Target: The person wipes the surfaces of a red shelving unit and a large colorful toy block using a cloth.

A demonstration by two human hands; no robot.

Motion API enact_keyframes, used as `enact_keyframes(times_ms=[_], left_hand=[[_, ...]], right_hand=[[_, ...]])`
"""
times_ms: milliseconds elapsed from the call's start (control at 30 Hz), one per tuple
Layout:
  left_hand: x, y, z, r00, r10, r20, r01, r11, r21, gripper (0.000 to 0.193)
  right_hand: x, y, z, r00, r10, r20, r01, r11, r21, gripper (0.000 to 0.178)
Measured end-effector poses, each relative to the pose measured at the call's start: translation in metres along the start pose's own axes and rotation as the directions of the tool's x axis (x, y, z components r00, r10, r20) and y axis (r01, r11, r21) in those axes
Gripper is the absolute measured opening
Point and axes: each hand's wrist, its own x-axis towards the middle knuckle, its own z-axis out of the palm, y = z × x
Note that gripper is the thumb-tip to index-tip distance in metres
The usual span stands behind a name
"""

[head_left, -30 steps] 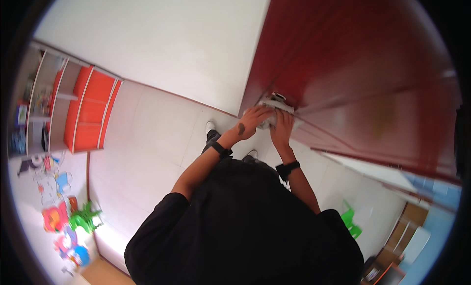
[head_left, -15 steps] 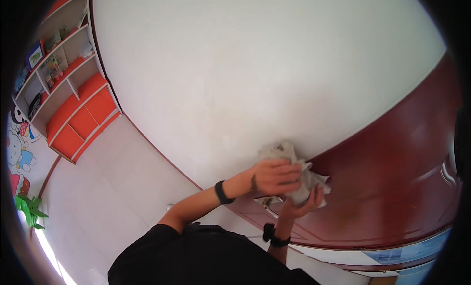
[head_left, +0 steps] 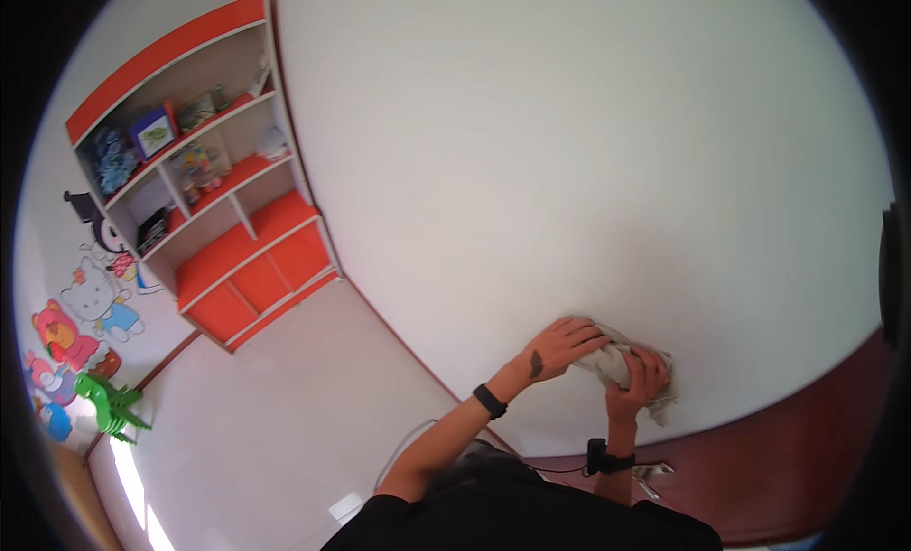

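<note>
left hand [head_left: 560,346] lies on beige cloth [head_left: 600,363] against white wall [head_left: 474,190], grip unclear; right hand [head_left: 634,388] grasps it, fingers [head_left: 651,369] curled.

The top [head_left: 531,518] is black — both wristbands [head_left: 491,401] too (a cable [head_left: 555,470] meets one).

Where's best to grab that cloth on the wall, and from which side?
Probably pinch the cloth by its loose tail, coming from below: that end hangs free beneath the right hand, while the left hand covers the upper-left edge.

The cloth [head_left: 607,363] is beige, the wall [head_left: 531,171] white, the door [head_left: 759,475] maroon.
</note>
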Motion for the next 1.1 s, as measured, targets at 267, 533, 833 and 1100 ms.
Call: enact_keyframes(times_ms=[267,533,833,1100], left_hand=[[-0.064,-0.069,-0.053,0.977,-0.214,0.016,0.214,0.977,0.025,0.058],[-0.061,-0.198,-0.159,0.946,-0.210,0.246,0.212,0.977,0.020,0.049],[-0.108,-0.338,-0.272,0.882,-0.451,0.138,0.454,0.891,0.011,0.051],[-0.183,-0.411,-0.382,0.713,-0.695,0.090,0.698,0.692,-0.184,0.053]], right_hand=[[0.030,-0.066,0.080,0.988,-0.094,0.123,0.089,0.995,0.047,0.033],[0.105,-0.149,0.172,0.973,-0.063,0.221,0.053,0.997,0.050,0.038],[0.163,-0.261,0.329,0.976,-0.096,0.196,0.053,0.976,0.213,0.027],[0.224,-0.373,0.484,0.943,-0.141,0.302,0.057,0.961,0.272,0.039]])
